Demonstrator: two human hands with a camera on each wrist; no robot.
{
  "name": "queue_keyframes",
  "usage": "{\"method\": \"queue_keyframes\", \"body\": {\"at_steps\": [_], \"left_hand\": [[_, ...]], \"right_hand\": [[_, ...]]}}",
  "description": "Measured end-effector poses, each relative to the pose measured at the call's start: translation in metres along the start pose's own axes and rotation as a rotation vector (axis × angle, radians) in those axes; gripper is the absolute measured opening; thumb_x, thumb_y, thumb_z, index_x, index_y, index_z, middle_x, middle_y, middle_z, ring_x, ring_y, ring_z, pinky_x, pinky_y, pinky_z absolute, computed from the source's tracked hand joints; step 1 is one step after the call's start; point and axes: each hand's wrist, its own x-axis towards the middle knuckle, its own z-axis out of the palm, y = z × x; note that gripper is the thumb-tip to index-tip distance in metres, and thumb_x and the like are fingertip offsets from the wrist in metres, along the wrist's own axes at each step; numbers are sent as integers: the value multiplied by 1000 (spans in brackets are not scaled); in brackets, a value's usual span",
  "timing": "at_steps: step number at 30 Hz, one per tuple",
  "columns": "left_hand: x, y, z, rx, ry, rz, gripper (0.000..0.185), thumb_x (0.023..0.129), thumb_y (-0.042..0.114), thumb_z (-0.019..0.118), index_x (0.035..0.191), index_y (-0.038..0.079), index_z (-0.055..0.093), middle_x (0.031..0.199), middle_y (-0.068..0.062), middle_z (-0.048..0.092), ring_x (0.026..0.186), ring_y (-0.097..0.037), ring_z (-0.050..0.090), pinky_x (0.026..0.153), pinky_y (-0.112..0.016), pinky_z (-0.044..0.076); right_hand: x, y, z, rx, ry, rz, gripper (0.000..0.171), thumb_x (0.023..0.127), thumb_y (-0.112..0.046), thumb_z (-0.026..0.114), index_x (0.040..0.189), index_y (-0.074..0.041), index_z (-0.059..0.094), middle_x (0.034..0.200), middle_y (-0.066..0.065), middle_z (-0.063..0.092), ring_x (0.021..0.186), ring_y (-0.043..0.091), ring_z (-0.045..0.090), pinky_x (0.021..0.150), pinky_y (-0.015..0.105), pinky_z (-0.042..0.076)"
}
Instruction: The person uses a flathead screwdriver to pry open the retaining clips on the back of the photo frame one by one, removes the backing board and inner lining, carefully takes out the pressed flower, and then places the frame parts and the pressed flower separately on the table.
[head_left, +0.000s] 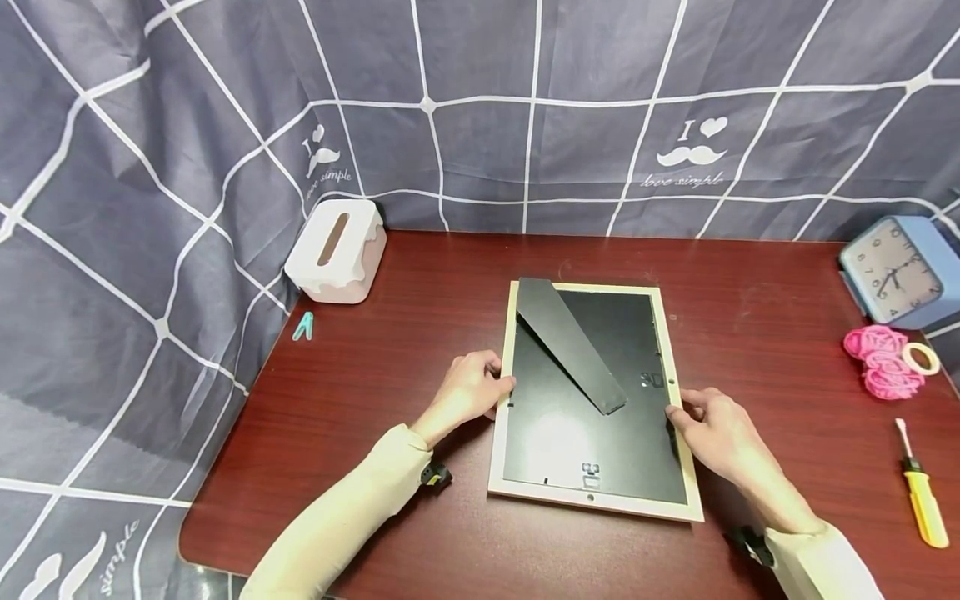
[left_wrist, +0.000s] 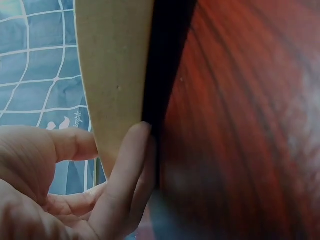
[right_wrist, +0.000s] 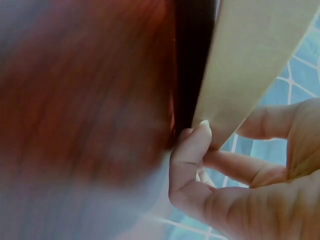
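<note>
Fingers of two hands — left hand [head_left: 468, 388], right hand [head_left: 716, 433] — clamped on one picture frame [head_left: 592, 398].

Frame's [head_left: 592, 400] front face hidden.

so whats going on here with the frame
A person has a picture frame lying face down on a dark red table, black backing and fold-out stand facing up. The left hand grips the frame's left edge and the right hand its right edge; the wrist views show fingertips hooked under the rim. A tissue box, a blue clock, pink cord and a yellow screwdriver lie off to the sides, untouched.
</note>
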Motion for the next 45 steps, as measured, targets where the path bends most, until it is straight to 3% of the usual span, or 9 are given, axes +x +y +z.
{"method": "queue_keyframes", "body": {"at_steps": [4,8,13,17,22,30,40,45], "left_hand": [[20,-21,11,166,48,28,12,98,32,74,100,20,75,64,10,74,56,-7,73,74,-31,65],[38,-40,23,310,129,79,11,94,38,74,92,27,74,67,13,69,71,-12,70,67,-29,57],[41,-41,26,360,181,132,12,93,36,74,89,25,73,71,10,69,78,-18,72,66,-32,57],[42,-43,26,378,185,170,13,93,34,74,84,24,75,66,12,69,74,-15,71,63,-30,57],[38,-40,22,341,174,203,13,94,30,73,84,22,77,64,11,69,70,-14,70,62,-29,56],[6,-1,1,221,57,118,16,102,24,74,96,10,82,65,1,76,53,-8,71,76,-34,65],[4,-4,-2,80,-2,68,17,101,21,76,106,6,81,73,-3,78,61,-13,80,61,-22,66],[1,-6,-5,-60,-35,43,23,104,15,70,119,-2,78,84,-13,81,64,-18,81,60,-27,69]], "right_hand": [[-5,-13,-8,2,-46,-6,48,104,-19,65,138,14,65,123,35,69,103,44,71,80,43,57],[-5,-13,-7,-6,-35,6,47,103,-18,66,137,15,65,123,35,70,104,44,71,82,49,60],[-5,-17,-10,18,-52,8,49,105,-18,65,138,19,62,124,39,67,105,48,70,83,52,60],[-5,-19,-12,21,-56,8,48,106,-17,67,137,19,62,120,38,69,103,45,70,80,42,57],[-4,-18,-12,26,-59,2,47,106,-15,67,137,19,62,121,39,68,104,46,70,83,47,59],[-4,-15,-12,27,-68,-7,47,105,-16,67,138,18,62,124,39,68,105,47,71,83,46,59],[-6,-13,-11,34,-65,-23,49,106,-17,69,140,17,61,122,38,69,100,41,71,80,40,56],[-8,-13,-12,47,-62,-35,53,106,-20,69,142,17,59,121,36,70,97,35,70,76,35,55]]}}
